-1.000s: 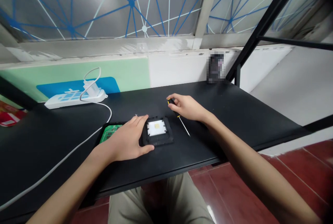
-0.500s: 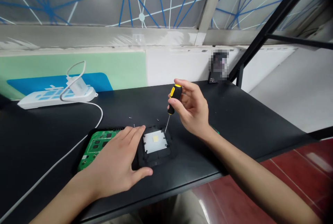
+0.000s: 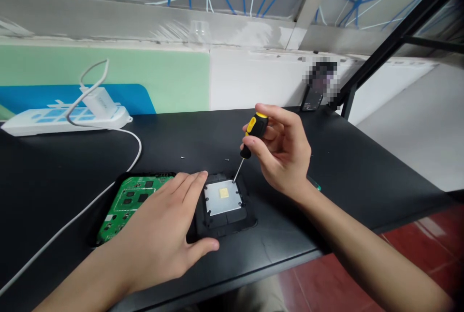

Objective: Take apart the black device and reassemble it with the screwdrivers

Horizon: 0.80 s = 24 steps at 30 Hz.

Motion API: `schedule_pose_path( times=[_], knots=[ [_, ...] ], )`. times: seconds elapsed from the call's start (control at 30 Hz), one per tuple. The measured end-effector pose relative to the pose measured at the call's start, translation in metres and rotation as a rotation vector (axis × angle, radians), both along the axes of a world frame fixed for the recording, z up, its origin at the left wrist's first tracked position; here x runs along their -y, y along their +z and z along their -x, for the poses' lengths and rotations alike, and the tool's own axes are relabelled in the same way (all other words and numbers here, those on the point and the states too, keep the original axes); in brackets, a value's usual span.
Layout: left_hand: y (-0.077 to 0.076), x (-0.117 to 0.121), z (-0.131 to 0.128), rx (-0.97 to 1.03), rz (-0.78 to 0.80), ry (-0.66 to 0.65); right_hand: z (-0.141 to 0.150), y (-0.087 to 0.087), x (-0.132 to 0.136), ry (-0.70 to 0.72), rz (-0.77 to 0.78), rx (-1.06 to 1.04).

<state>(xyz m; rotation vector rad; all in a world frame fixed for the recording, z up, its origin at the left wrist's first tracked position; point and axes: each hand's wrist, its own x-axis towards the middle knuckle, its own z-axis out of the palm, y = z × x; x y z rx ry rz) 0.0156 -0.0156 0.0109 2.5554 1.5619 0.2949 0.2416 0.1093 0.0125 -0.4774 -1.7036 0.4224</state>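
Observation:
A screwdriver (image 3: 255,128) with a black and yellow handle is held by my right hand (image 3: 286,152), fingers and thumb closed around the grip. It leans, and its thin tip meets the upper right corner of a silver metal plate (image 3: 216,206) with a pale yellow square pad (image 3: 224,193). That plate lies inside a black plastic cover (image 3: 232,229) on the table. Across the cover's left edge rests my left hand (image 3: 163,225), fingers stretched out and thumb spread apart. Partly hidden under that hand is a green circuit board (image 3: 136,198) in a black housing.
Two small screws, one (image 3: 182,157) behind my left hand and another (image 3: 226,159) behind the cover, lie on the black table (image 3: 174,133). A white power strip (image 3: 65,121) with a charger (image 3: 99,102) and cable (image 3: 136,142) is at left. A phone (image 3: 312,98) stands at the back.
The camera view has shifted, so the scene sits differently in the frame. Both hands keep nearly the same pose, and the screwdriver tip stays at the plate's upper right corner.

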Motion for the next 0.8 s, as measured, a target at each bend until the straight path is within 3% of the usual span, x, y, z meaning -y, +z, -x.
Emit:
schedule_pose_path(
  times=[0.13, 0.33, 0.6, 0.8],
  knots=[
    [-0.001, 0.000, 0.001, 0.001, 0.007, -0.001, 0.000, 0.004, 0.005, 0.021, 0.023, 0.031],
    [0.000, 0.000, 0.001, 0.019, 0.040, 0.012, 0.003, 0.018, 0.017, 0.171, 0.105, 0.075],
    [0.001, -0.003, 0.000, 0.048, 0.061, -0.005, 0.009, 0.025, 0.016, -0.024, -0.060, 0.023],
    [0.003, -0.003, 0.000, 0.067, 0.046, -0.015, 0.004, 0.023, 0.015, 0.016, -0.023, 0.087]
  ],
)
